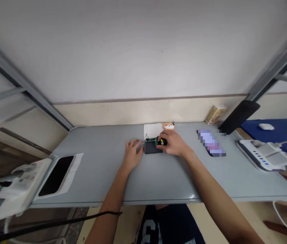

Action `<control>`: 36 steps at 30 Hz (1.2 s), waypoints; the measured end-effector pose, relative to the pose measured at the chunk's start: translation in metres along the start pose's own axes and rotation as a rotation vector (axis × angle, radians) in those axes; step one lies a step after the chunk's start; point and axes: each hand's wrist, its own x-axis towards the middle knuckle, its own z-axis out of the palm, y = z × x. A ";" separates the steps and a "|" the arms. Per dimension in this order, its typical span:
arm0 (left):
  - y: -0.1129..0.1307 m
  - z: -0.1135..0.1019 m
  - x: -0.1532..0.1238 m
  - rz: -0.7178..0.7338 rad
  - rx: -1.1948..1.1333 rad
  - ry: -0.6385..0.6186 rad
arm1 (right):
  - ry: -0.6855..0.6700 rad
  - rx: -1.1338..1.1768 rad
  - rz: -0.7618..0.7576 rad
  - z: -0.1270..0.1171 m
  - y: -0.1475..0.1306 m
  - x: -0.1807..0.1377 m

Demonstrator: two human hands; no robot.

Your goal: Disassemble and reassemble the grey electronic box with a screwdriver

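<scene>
A dark, flat rectangular device (153, 147) lies on the grey desk in front of me, with a green circuit board (152, 139) showing along its far edge. My right hand (171, 143) curls its fingers around a small black part with a yellow patch (162, 141), over the device's right side. What that part is, I cannot make out. Beside the left edge of the device rests my left hand (133, 153), fingers apart and nothing in it. Behind the device, several tiny dark pieces lie on a white sheet (156, 129).
An orange-and-white animal-face item (168, 126) sits behind my right hand. To the right are a phone (210, 143), a small carton (216, 114), a black cylinder (239, 117) and a charging strip (260, 156). A dark-screened phone (57, 175) and a power strip (28, 179) lie left.
</scene>
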 end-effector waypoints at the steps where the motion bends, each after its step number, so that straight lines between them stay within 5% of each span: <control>1: 0.000 0.000 0.000 -0.003 -0.004 -0.010 | -0.008 0.007 0.004 0.004 0.003 -0.001; 16: 0.003 -0.007 0.000 0.009 0.024 -0.104 | -0.007 0.003 -0.048 0.024 0.004 -0.013; 27: 0.009 -0.006 0.000 -0.011 -0.033 0.005 | -0.024 0.000 -0.052 0.024 0.005 -0.016; 31: 0.026 -0.014 0.009 0.057 -0.087 0.060 | 0.263 0.182 -0.029 0.003 -0.005 -0.016; 36: 0.060 -0.013 0.034 0.230 -0.109 -0.226 | 0.953 0.700 0.227 -0.032 0.005 0.007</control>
